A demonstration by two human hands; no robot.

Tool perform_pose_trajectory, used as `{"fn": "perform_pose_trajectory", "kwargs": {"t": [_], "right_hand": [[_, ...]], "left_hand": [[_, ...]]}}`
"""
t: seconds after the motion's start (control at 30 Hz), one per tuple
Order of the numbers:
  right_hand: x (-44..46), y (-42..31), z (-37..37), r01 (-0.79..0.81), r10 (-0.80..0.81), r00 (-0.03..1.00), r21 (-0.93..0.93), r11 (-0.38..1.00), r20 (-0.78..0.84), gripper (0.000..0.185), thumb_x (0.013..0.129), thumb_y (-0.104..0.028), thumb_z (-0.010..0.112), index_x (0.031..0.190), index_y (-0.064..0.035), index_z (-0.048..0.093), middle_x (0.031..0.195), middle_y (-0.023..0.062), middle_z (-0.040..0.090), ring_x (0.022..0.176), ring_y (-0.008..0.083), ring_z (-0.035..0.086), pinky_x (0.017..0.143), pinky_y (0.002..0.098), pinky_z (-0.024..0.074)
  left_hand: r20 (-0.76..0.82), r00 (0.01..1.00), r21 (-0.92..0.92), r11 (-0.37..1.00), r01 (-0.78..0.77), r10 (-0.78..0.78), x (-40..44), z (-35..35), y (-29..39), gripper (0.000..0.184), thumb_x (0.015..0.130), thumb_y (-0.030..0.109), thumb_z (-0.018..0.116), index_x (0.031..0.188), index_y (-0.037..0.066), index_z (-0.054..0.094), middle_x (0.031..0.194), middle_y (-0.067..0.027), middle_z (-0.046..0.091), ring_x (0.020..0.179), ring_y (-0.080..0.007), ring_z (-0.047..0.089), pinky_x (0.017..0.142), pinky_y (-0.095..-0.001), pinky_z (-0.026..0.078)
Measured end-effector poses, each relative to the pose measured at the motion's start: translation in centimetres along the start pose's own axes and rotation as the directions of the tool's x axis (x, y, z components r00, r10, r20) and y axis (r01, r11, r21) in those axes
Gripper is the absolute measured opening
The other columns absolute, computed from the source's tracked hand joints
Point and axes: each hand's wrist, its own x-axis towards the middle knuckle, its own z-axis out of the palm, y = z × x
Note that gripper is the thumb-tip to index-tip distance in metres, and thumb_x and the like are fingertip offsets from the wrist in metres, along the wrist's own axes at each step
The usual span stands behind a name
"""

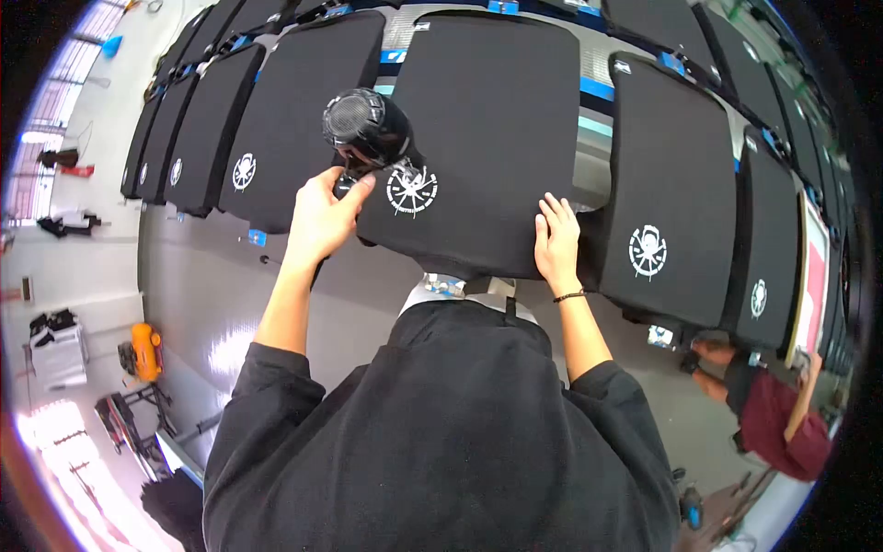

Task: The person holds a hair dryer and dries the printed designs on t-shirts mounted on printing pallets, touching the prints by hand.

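I see right hand (556, 244), fingers straight, resting on black garment (487, 120); left hand (326, 213), fingers gripping hair dryer (372, 129), its body just beyond them; white print (412, 194) to their right; person (782, 423) well right of all fingers.

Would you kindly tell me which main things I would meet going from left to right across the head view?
Orange machine → white emblem → left hand holding a black blower-like tool → right hand → another white emblem → person in a maroon top.
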Motion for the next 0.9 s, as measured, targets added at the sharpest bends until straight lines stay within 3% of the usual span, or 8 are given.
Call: {"fn": "perform_pose_trajectory", "kwargs": {"t": [0.13,0.27,0.37,0.63,0.7,0.9], "right_hand": [[1.1,0.7,-0.3,0.053,-0.043,0.994,-0.103,0.993,0.096,0.036,0.098,-0.018,0.054,0.128,0.0022,0.060,0.145,0.0171,0.050,0.138,0.0431,0.039,0.114,0.0494,0.0299],[1.4,1.8,0.3,0.013,-0.017,0.995,0.048,0.999,0.096,0.040,0.099,-0.018,0.053,0.131,0.0064,0.056,0.149,0.0209,0.044,0.142,0.0449,0.032,0.117,0.0510,0.0263],[1.4,1.9,0.6,0.078,-0.076,0.990,-0.013,0.997,0.123,0.040,0.099,-0.017,0.053,0.131,0.0069,0.055,0.151,0.0206,0.042,0.144,0.0449,0.028,0.118,0.0508,0.0258],[1.2,1.3,0.9,0.024,-0.022,0.993,-0.016,1.000,0.118,0.042,0.100,-0.017,0.051,0.136,0.0047,0.052,0.154,0.0177,0.039,0.146,0.0418,0.026,0.118,0.0516,0.0231],[1.1,1.4,1.0,0.030,-0.025,0.993,-0.041,0.999,0.119,0.043,0.100,-0.018,0.051,0.137,0.0043,0.051,0.154,0.0170,0.038,0.147,0.0412,0.025,0.119,0.0509,0.0226],[0.3,1.4,0.6,0.001,0.002,0.993,-0.026,1.000,0.116,0.044,0.100,-0.017,0.050,0.139,0.0046,0.049,0.155,0.0170,0.037,0.147,0.0404,0.024,0.119,0.0507,0.0220]], "left_hand": [[-0.145,0.983,-0.047,0.994,0.103,-0.109,-0.3,-0.9,-1.6,0.030,0.092,0.029,0.070,0.094,0.000,0.062,0.062,0.0011,0.057,0.048,-0.0057,0.052,0.043,-0.0232,0.041],[-0.104,0.975,-0.111,0.977,0.184,-0.195,-2.2,-1.7,-2.5,0.027,0.094,0.030,0.068,0.091,0.003,0.061,0.061,0.0016,0.056,0.047,-0.0057,0.051,0.043,-0.0232,0.041],[-0.090,0.963,-0.132,0.962,0.240,-0.253,-4.7,-1.3,-2.4,0.025,0.094,0.028,0.067,0.091,0.004,0.060,0.061,0.0018,0.055,0.048,-0.0056,0.050,0.044,-0.0229,0.040],[0.016,0.985,-0.168,0.971,0.172,-0.172,-4.1,1.3,-0.5,0.035,0.090,0.034,0.070,0.089,-0.001,0.066,0.059,-0.0013,0.058,0.049,-0.0080,0.055,0.048,-0.0259,0.044],[0.011,0.990,-0.088,0.986,0.140,-0.139,-2.9,1.7,0.5,0.026,0.093,0.027,0.068,0.088,0.003,0.062,0.062,0.0018,0.056,0.049,-0.0050,0.051,0.045,-0.0226,0.041],[-0.109,0.986,-0.097,0.988,0.119,-0.130,0.2,0.8,-0.7,0.029,0.093,0.030,0.070,0.087,0.003,0.061,0.061,0.0006,0.057,0.048,-0.0057,0.051,0.044,-0.0234,0.042]]}}
